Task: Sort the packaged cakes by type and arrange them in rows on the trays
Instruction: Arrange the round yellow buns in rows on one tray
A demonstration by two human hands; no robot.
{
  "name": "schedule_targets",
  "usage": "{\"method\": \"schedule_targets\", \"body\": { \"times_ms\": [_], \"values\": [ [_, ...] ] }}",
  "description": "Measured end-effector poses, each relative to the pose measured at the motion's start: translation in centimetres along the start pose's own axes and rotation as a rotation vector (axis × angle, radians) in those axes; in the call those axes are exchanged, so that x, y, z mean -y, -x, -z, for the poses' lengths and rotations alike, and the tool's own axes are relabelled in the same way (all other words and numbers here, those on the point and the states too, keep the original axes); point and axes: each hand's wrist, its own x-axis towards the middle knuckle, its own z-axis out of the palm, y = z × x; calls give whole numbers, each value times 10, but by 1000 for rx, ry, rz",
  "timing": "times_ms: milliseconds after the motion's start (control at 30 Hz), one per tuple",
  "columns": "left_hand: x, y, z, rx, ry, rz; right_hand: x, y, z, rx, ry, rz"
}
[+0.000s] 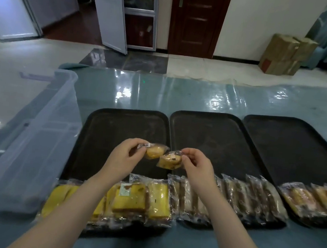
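— Above the seam between the left tray (101, 129) and the middle tray (214, 133), what are the hands doing?

— Each holds one small wrapped cake. The left hand (123, 157) pinches the wrapper end of a round yellow cake (154, 152); the right hand (198, 168) pinches the wrapper of a browner, speckled cake (170, 161). Fingers on both are curled in close on the film, not spread.

— Why side by side in the air?

— My guess is comparison: held near each other, the types are easy to tell apart before either is laid down.

— And the rows?

— Along the near edges. Flat yellow slices (158, 200) overlap on the left tray, paler brown-edged packets (238, 193) stand shingled on the middle tray, and orange-toned packets (302, 199) line the right tray (290, 146). Leaning them keeps each row tight and leaves the far parts of the trays bare for more.

— Where does the supply come from?

— Probably the clear plastic bin (35, 129) just left of the trays, though I cannot see what is inside it. Everything sits on a blue table (202, 95) under glossy plastic sheeting.
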Motion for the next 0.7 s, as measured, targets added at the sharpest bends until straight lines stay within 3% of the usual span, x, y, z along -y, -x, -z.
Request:
{"method": "schedule_targets", "body": {
  "times_ms": [700],
  "values": [
    [-127, 38, -255, -27, 357, 391, -109, -13, 232, 115, -5, -133]
  ]
}}
